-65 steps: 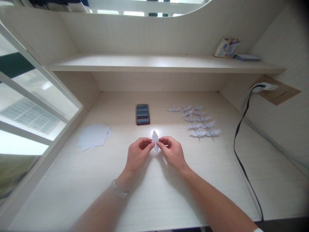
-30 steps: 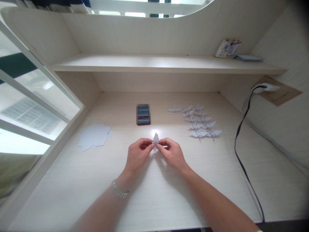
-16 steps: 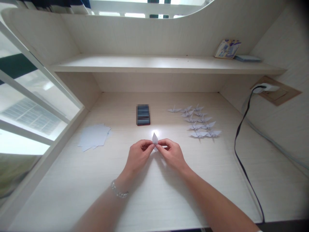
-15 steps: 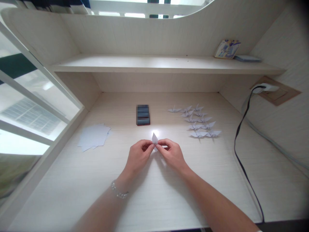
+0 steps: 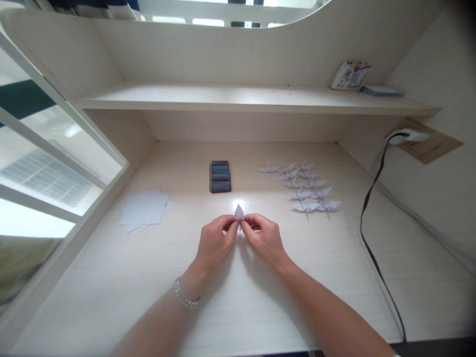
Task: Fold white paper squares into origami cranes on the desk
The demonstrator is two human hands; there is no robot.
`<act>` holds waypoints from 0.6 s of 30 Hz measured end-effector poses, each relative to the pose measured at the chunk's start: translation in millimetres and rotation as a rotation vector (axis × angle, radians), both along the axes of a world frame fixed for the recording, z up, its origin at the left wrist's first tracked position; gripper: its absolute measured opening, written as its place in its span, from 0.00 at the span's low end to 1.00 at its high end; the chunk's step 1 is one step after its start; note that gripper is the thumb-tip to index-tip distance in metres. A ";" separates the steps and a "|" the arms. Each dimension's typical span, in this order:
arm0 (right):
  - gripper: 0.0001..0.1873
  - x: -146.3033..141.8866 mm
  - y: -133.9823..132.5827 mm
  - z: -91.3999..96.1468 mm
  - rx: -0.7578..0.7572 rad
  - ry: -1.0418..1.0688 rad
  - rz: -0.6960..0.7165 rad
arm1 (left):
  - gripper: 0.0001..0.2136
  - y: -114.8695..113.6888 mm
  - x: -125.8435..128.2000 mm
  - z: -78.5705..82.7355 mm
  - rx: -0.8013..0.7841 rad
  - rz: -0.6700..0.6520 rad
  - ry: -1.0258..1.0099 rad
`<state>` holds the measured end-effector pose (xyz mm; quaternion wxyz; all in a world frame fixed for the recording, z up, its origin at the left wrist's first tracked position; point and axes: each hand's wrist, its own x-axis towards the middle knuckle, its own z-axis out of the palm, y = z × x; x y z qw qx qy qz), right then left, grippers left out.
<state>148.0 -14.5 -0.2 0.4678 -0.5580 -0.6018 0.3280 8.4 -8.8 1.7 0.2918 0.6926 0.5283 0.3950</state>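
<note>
A small folded piece of white paper (image 5: 239, 213) stands with its pointed tip up, between my two hands above the middle of the desk. My left hand (image 5: 217, 239) pinches its left side between thumb and fingers. From the right, my right hand (image 5: 264, 238) grips the other side the same way, the thumbs close together. The lower part of the paper is mostly hidden by my fingertips. Several folded paper cranes (image 5: 307, 186) sit in rough rows beyond my right hand. Off to the left lies a loose pile of white paper sheets (image 5: 145, 210).
A dark, pixelated rectangular object (image 5: 220, 176) lies on the desk (image 5: 238, 307) just past my hands. On the right, a black cable (image 5: 366, 238) runs from the wall socket (image 5: 427, 141) to the front edge. A shelf (image 5: 223, 96) spans the back, holding a colourful packet (image 5: 350, 76).
The folded paper has turned or opened slightly and its upper point looks a bit broader. Both hands keep their pinch, with only a tiny shift of the fingers.
</note>
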 end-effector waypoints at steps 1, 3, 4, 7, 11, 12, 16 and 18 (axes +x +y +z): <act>0.07 0.0 -0.2 0.4 0.006 -0.002 -0.004 | 0.08 -0.3 0.4 0.2 0.007 0.000 -0.002; 0.07 0.1 -0.7 0.8 0.015 0.001 -0.009 | 0.08 -0.7 0.8 0.3 0.016 0.003 -0.006; 0.07 0.1 -0.9 0.6 0.018 0.006 -0.009 | 0.08 -0.9 0.8 0.3 0.020 0.008 -0.007; 0.08 -0.2 -1.2 -0.6 0.029 0.022 0.000 | 0.07 -0.8 0.0 -0.7 0.032 0.033 -0.003; 0.10 -1.0 -1.5 -1.5 0.033 0.056 0.023 | 0.07 -0.2 -0.8 -3.6 0.055 0.059 -0.007; 0.10 -1.2 -1.6 -1.3 0.033 0.074 0.028 | 0.07 0.1 -0.7 -4.4 0.067 0.056 -0.012; 0.10 -1.0 -0.3 -0.7 0.013 0.180 0.036 | 0.08 0.5 1.5 -5.6 0.131 0.012 -0.035; 0.09 0.1 2.2 -2.6 -0.016 0.263 0.036 | 0.09 0.1 3.0 -4.6 0.138 -0.012 -0.042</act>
